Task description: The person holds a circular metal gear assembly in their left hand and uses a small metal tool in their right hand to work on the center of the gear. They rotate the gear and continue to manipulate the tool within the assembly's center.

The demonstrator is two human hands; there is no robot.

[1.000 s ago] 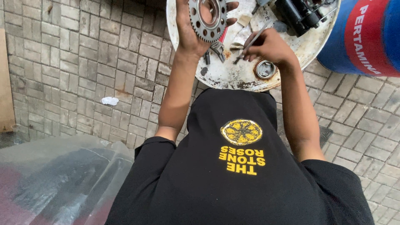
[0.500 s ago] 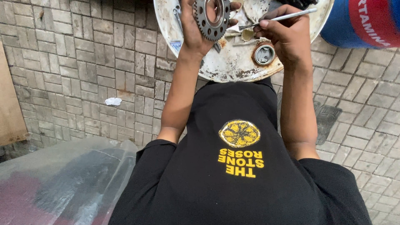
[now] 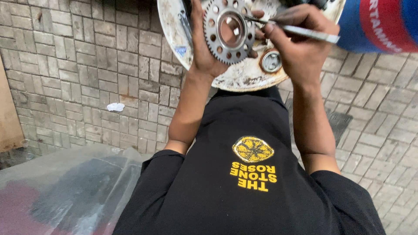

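Head view: the left hand [image 3: 204, 48] grips a toothed metal sprocket [image 3: 228, 31] by its left rim, fingers closed around it, holding it upright above a round white drum top [image 3: 237, 78] at the far edge of the scene. The right hand [image 3: 300, 39] is closed on a thin metal tool [image 3: 300, 30], whose tip reaches the sprocket's centre opening. A small round bearing [image 3: 271, 62] lies on the drum top, just below the hands. A blue drum [image 3: 383, 26] stands far right. Paving bricks [image 3: 78, 65] cover the ground.

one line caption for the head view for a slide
Left hand holds a toothed sprocket over a round white tray while the right hand works a thin metal tool at its centre.
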